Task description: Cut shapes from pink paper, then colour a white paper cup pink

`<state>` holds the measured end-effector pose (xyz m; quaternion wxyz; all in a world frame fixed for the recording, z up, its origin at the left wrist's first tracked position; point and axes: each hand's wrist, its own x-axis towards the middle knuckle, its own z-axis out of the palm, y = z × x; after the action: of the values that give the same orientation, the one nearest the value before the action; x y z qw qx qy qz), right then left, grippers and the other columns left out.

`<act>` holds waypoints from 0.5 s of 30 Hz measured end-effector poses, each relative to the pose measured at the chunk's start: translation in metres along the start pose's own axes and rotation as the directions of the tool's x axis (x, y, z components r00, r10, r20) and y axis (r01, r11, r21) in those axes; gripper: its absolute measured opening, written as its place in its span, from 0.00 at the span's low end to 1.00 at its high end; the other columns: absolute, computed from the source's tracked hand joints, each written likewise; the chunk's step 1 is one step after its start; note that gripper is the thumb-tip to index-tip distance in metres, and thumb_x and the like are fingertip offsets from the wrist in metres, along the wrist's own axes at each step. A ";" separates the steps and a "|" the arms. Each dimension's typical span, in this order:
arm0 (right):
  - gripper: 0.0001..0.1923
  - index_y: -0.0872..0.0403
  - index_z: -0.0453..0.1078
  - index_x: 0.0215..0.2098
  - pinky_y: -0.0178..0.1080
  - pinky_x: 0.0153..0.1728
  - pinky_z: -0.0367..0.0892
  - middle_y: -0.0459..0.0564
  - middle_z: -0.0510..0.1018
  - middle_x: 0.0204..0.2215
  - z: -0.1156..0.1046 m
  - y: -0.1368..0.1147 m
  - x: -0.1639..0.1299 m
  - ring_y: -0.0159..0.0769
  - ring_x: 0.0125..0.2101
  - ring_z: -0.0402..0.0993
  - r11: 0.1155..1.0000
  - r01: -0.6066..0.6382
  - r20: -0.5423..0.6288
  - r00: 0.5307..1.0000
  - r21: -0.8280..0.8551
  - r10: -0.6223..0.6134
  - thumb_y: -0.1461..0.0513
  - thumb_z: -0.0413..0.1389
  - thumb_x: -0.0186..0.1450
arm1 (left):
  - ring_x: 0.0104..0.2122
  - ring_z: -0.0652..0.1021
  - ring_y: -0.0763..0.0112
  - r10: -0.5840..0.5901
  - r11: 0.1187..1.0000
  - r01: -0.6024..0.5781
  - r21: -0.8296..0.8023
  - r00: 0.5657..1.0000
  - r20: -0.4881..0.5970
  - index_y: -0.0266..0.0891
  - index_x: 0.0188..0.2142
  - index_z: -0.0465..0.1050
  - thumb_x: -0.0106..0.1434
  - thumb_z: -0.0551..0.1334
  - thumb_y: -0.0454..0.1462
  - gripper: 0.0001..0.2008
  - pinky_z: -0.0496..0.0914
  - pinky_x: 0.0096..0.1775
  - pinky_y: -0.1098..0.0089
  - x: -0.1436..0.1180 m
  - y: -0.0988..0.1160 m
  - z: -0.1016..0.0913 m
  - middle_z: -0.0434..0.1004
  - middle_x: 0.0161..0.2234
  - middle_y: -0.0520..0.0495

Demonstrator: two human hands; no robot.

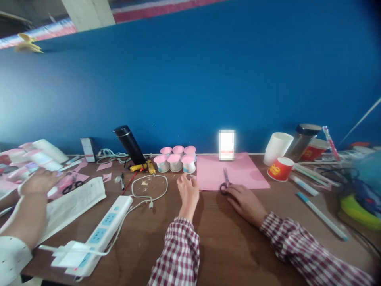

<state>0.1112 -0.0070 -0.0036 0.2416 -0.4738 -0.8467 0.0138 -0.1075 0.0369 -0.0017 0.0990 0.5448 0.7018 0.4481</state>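
Observation:
My left hand (188, 192) is raised just in front of a group of several small paper cups (175, 163) with pink paper tops. Its fingers are bent but apart, and nothing shows between them. Whether a fingertip touches the nearest cup, I cannot tell. Pink paper sheets (241, 171) lie flat to the right of the cups. Dark-handled scissors (225, 182) rest on them, blades pointing away from me. My right hand (245, 201) lies low over the table with its fingers stretched out, the fingertips at the scissors' handle.
At left, another person's hand (40, 180) is among pink scraps and cups. A power strip (99, 234), white cable (165, 190), glue gun (143, 167) and black bottle (129, 145) stand nearer. At right are a red cup (280, 169), white cups (277, 147), a jar (303, 141) and a marker (323, 216).

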 end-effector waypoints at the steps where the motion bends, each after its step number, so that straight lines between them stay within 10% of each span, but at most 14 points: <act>1: 0.14 0.52 0.67 0.49 0.47 0.46 0.67 0.54 0.73 0.45 0.001 0.000 0.000 0.43 0.44 0.68 1.000 0.002 -0.005 1.000 -0.004 -0.002 0.63 0.52 0.64 | 0.50 0.67 0.55 -0.015 1.000 0.016 -0.011 0.999 0.034 0.33 0.50 0.62 0.62 0.53 0.38 0.18 0.63 0.50 0.54 0.000 -0.002 0.002 0.65 0.47 0.33; 15: 0.14 0.51 0.68 0.48 0.49 0.45 0.68 0.54 0.74 0.44 0.000 0.001 -0.002 0.43 0.44 0.69 1.000 0.010 -0.034 0.999 0.028 -0.010 0.63 0.52 0.63 | 0.45 0.70 0.62 0.151 0.975 -0.150 -0.165 0.989 -0.011 0.35 0.46 0.65 0.60 0.52 0.31 0.14 0.66 0.48 0.58 0.001 -0.013 0.014 0.66 0.43 0.38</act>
<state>0.1125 -0.0080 -0.0046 0.2623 -0.4663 -0.8447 0.0165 -0.1076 0.0448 -0.0187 0.1104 0.5867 0.6187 0.5107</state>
